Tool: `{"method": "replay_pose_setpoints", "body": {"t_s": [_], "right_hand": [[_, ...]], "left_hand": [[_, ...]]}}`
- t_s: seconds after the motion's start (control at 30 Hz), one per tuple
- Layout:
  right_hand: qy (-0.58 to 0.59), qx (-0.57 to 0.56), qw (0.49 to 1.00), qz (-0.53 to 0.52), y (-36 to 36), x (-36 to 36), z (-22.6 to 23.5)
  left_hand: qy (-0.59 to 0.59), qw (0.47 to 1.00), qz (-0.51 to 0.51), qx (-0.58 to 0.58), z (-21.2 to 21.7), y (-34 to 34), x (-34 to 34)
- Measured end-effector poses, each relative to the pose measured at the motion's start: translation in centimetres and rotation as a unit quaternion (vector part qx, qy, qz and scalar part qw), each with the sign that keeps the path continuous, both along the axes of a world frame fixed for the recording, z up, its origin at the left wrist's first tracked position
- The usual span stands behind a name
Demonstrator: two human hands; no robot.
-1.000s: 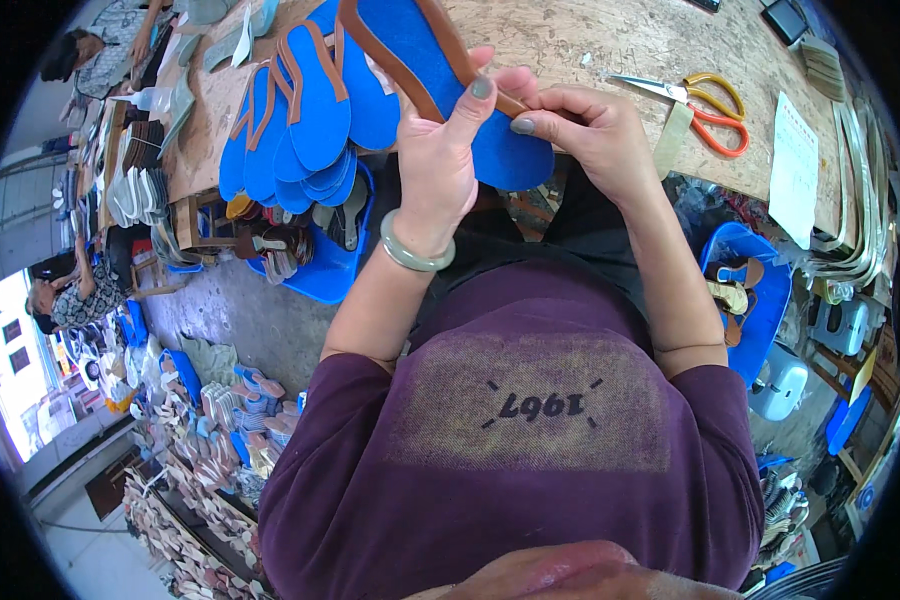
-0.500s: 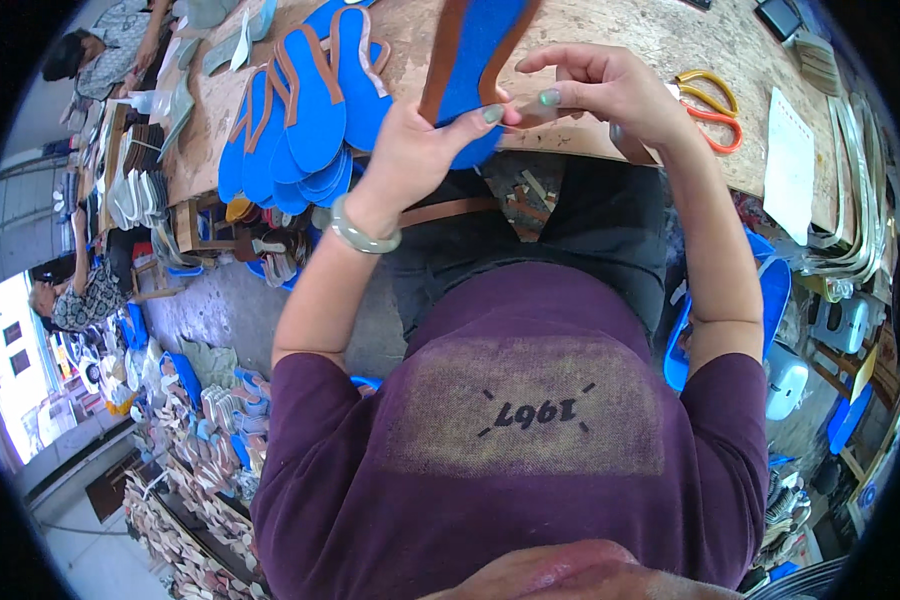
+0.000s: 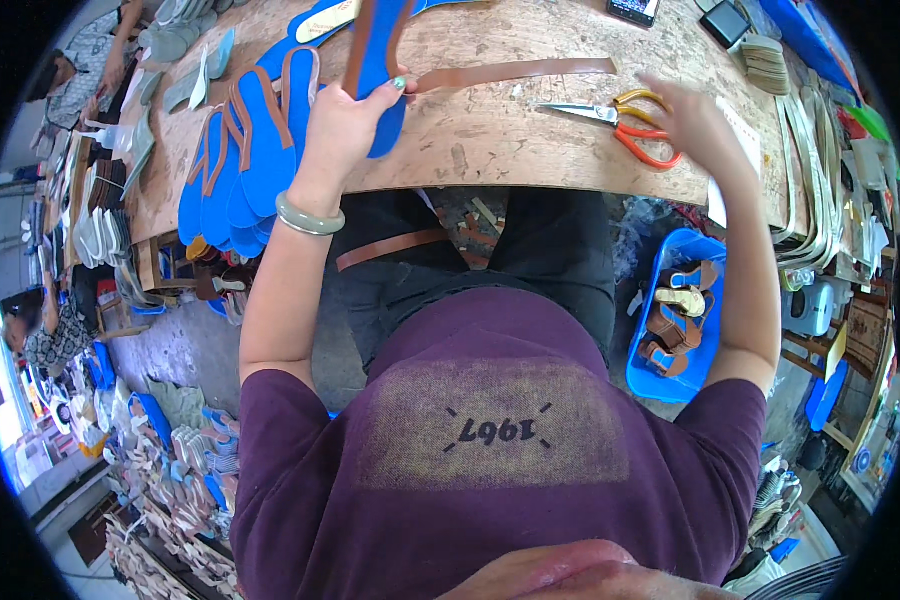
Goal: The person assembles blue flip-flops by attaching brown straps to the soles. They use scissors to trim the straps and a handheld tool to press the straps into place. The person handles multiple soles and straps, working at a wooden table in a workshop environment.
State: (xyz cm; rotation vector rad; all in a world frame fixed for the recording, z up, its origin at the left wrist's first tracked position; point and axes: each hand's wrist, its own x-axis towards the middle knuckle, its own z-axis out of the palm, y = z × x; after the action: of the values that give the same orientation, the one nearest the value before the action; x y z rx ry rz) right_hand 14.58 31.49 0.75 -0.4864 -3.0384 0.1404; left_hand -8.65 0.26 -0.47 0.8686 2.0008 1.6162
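Note:
My left hand [image 3: 345, 120] grips a blue shoe sole [image 3: 388, 120] edged with brown strip, thumb pressed near its lower side. From that thumb a loose brown strip [image 3: 520, 74] stretches right over the wooden table, its far end free. Scissors [image 3: 608, 114] with one yellow and one orange handle lie on the table, blades pointing left. Over their handles hovers my right hand [image 3: 690, 120], fingers stretched out and blurred, holding nothing I can see. Left of my left hand, several blue soles with brown edging [image 3: 260, 130] lie overlapped in a fanned pile.
A phone [image 3: 632, 10] and a small black box [image 3: 725, 22] lie at the table's far side. Stacked pale strips [image 3: 790, 160] line its right end. A blue basin [image 3: 655, 385] with brown shoe parts stands below right. Another brown strip [image 3: 395, 248] rests across my lap.
My right hand has left the brown strip and moved right to the scissors. My left hand has shifted left with the sole. The strip now lies stretched out on the table.

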Motion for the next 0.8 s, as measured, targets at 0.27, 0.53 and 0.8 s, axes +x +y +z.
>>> {"method": "replay_pose_setpoints", "body": {"t_s": [0.27, 0.53, 0.8], "right_hand": [[0.07, 0.075, 0.991, 0.089, -1.5, 2.7, -2.7], [0.278, -0.695, 0.659, -0.069, -11.2, 3.7, -1.9], [0.03, -0.763, 0.646, 0.019, -17.2, 2.4, -2.8]], "left_hand": [[-0.441, 0.878, -0.019, 0.186, -2.2, 1.2, 0.1], [-0.149, 0.95, 0.075, 0.265, -0.6, 1.2, 3.7], [0.228, 0.944, 0.107, 0.215, -2.9, 0.7, 4.4]]}}
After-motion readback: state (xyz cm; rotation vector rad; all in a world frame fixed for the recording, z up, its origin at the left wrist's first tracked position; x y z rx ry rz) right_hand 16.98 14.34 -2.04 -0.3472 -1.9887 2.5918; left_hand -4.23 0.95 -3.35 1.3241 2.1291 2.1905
